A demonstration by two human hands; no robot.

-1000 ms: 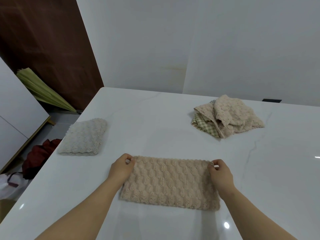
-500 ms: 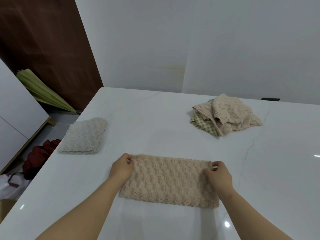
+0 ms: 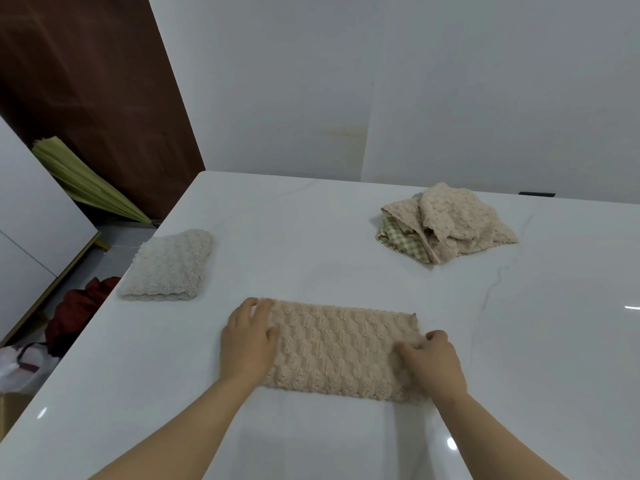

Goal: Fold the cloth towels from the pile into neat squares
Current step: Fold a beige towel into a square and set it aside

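A beige fluffy towel (image 3: 341, 348), folded into a long rectangle, lies flat on the white table (image 3: 311, 237) in front of me. My left hand (image 3: 247, 336) rests flat on its left end with the fingers straight. My right hand (image 3: 431, 363) grips the towel's right end, fingers curled into the cloth. At the back right sits the pile of unfolded towels (image 3: 450, 225), beige ones over a green checked one. A cream towel folded into a square (image 3: 169, 266) lies at the table's left edge.
The table's left edge runs diagonally from the back corner to the near left. Beyond it, on the floor, are a dark red bundle (image 3: 78, 311), a white bag (image 3: 20, 365) and a folded green fan-like thing (image 3: 83, 181). White walls stand behind the table.
Both hands left the towel's far corners. The left hand now lies flat on the left end; the right hand moved nearer to me and grips the right end.
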